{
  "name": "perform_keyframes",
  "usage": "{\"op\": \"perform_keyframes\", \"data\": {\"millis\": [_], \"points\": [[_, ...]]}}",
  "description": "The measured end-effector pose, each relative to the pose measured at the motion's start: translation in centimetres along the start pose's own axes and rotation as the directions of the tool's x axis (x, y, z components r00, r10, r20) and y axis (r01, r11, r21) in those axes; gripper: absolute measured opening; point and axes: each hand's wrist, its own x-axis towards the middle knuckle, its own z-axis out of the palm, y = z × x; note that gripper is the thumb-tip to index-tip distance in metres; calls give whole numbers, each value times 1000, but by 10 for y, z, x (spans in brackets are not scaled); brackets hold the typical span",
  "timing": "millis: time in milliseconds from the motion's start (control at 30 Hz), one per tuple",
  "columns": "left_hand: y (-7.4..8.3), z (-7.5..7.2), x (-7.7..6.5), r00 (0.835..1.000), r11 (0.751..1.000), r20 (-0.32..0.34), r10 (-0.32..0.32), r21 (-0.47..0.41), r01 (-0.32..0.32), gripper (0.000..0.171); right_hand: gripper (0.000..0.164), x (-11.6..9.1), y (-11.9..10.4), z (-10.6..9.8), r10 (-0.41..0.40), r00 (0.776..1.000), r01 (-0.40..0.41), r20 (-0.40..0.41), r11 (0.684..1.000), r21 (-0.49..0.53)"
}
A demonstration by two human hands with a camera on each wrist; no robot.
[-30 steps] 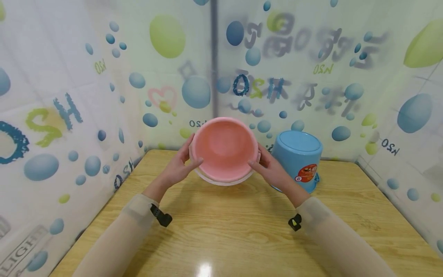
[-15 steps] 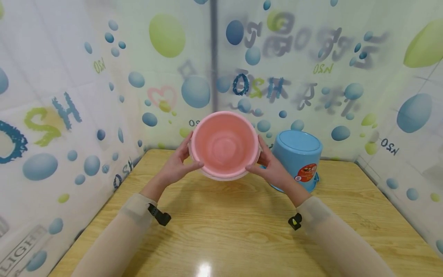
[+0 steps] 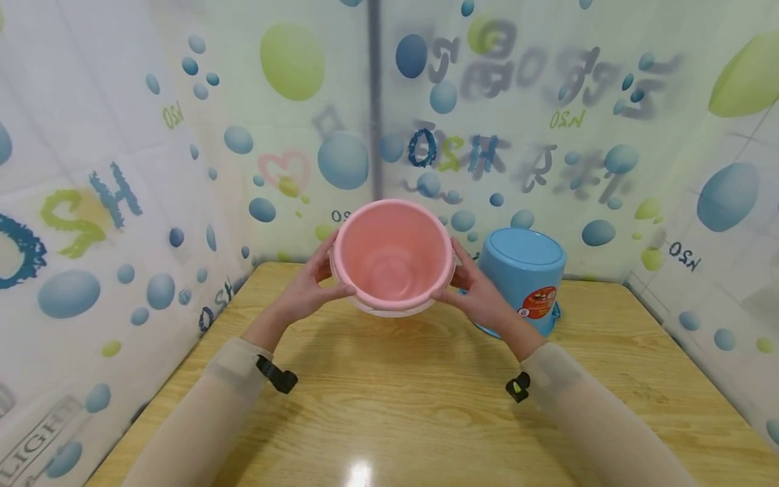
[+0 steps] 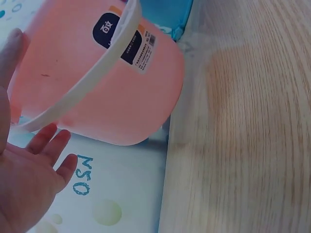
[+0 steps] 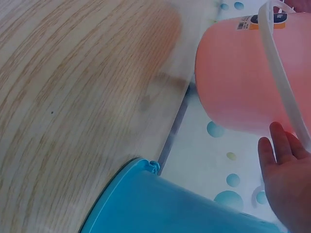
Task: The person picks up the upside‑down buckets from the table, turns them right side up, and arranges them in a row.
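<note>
A pink plastic bucket (image 3: pixel 392 237) is held up over the wooden table, its round mouth facing the head camera. My left hand (image 3: pixel 309 292) grips its left side, thumb at the rim and the other fingers along the outer wall. On the opposite side my right hand (image 3: pixel 477 296) holds it the same way. A white carrying handle (image 4: pixel 92 80) hangs against the outer wall beneath. In the left wrist view a black and orange label (image 4: pixel 138 46) shows on that wall. Most of the outer wall is hidden in the head view.
A blue bucket (image 3: pixel 523 284) stands upside down at the back right of the table (image 3: pixel 395 385), close to my right forearm. Curtain-like walls (image 3: pixel 292 122) printed with bubbles and letters enclose the table on the left, back and right.
The pink bucket has tipped in both hands: its inner bottom now sits lower within the mouth. The rim rose, then dropped a little. The blue bucket stays in place.
</note>
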Motion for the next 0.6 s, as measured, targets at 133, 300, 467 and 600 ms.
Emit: {"op": "perform_keyframes", "data": {"millis": [133, 300, 467, 600], "points": [[-1, 0, 3, 1000, 1000, 5, 2, -26, -2, 105, 101, 2, -1, 1, 2, 1000, -2, -12, 1000, -6], [-3, 2, 9, 1000, 997, 6, -7, -71, 7, 100, 96, 7, -2, 2, 4, 1000, -4, -28, 1000, 0], [-5, 3, 10, 1000, 998, -22, -17, -57, 16, 96, 92, 12, -2, 3, 15, 999, -15, -39, 1000, -20], [-6, 4, 11, 998, 1000, -50, -29, -1, 29, 93, 88, 15, 0, 4, 30, 998, -32, -49, 999, -43]]}}
